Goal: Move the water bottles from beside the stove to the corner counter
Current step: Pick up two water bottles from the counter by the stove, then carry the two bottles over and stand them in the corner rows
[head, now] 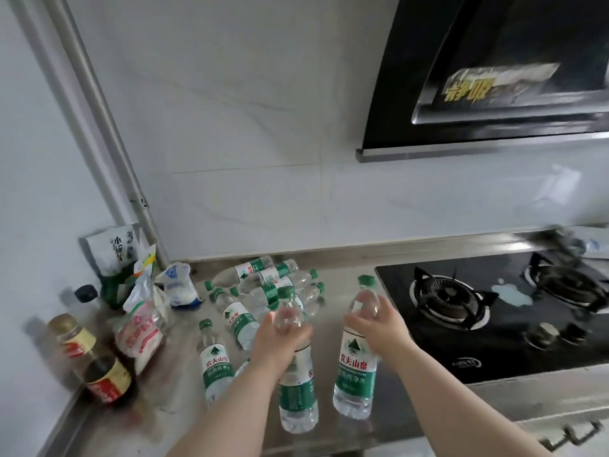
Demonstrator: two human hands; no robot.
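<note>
My left hand (pixel 280 338) grips the upper part of a clear water bottle (pixel 296 397) with a green label and cap. My right hand (pixel 379 321) grips the shoulder of a second such bottle (pixel 356 367), just left of the stove (pixel 494 311). Both bottles are upright and look lifted a little above the steel counter (pixel 171 417). A third bottle (pixel 214 361) stands upright left of my left hand. A pile of several bottles (pixel 273 285) lies further back, toward the wall.
Sauce bottles (pixel 99 367) and bags of seasoning (pixel 141 328) crowd the left corner. A paper bag (pixel 115 255) leans by the pipe (pixel 99 127). The black range hood (pixel 494 77) hangs above the gas stove, which has a white spill between its burners.
</note>
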